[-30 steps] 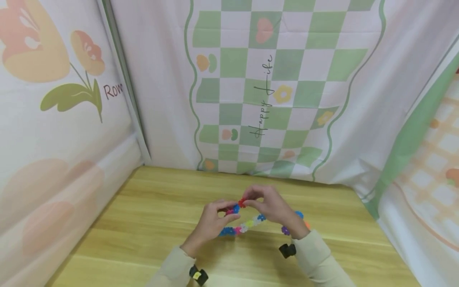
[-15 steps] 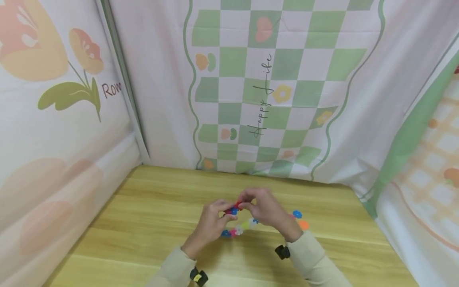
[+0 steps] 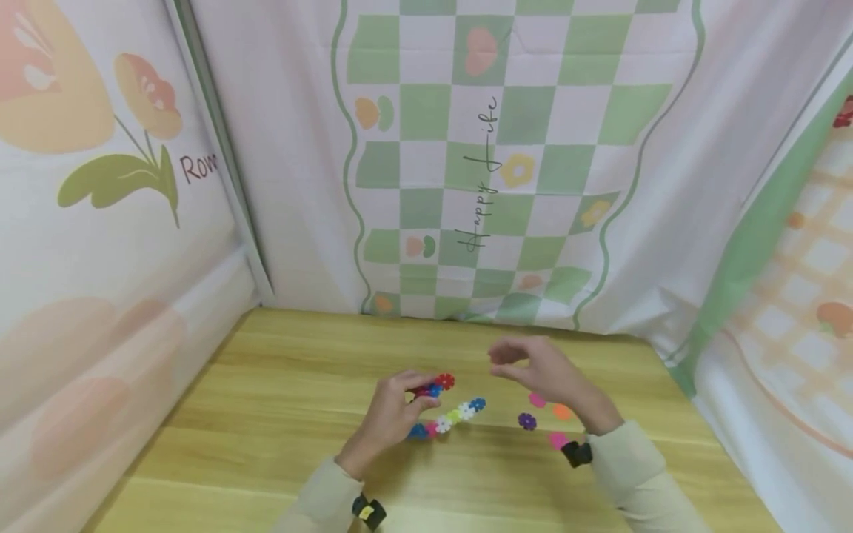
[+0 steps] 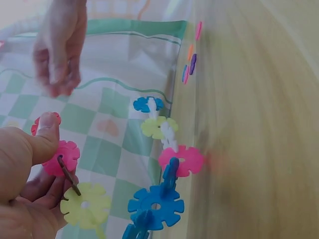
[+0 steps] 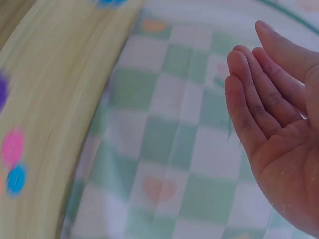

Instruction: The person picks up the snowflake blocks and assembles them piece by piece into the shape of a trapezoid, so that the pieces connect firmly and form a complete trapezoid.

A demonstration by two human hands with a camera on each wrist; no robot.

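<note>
My left hand (image 3: 389,416) pinches one end of a chain of interlocking plastic snowflake discs (image 3: 455,416). A red disc (image 3: 445,381) forms the tip of that end, just past my fingertips. In the left wrist view the chain loops round, with a yellow disc (image 4: 85,204), a blue disc (image 4: 156,206) and a pink disc (image 4: 182,160) hooked edge to edge; part of it is out of frame. Off to the right, my right hand (image 3: 546,374) hangs above the table with fingers loosely bent. Its palm holds nothing in the right wrist view.
Loose discs lie on the wooden table (image 3: 280,385) below my right forearm: a purple disc (image 3: 527,421), an orange disc (image 3: 563,411) and pink ones. The right wrist view also shows a loose blue disc (image 5: 16,179). A checked curtain (image 3: 480,185) rises behind the table.
My right hand was pinching the red disc at the chain's end; it has let go and moved right. The red disc stays on the chain. My left hand keeps its grip, almost unmoved.
</note>
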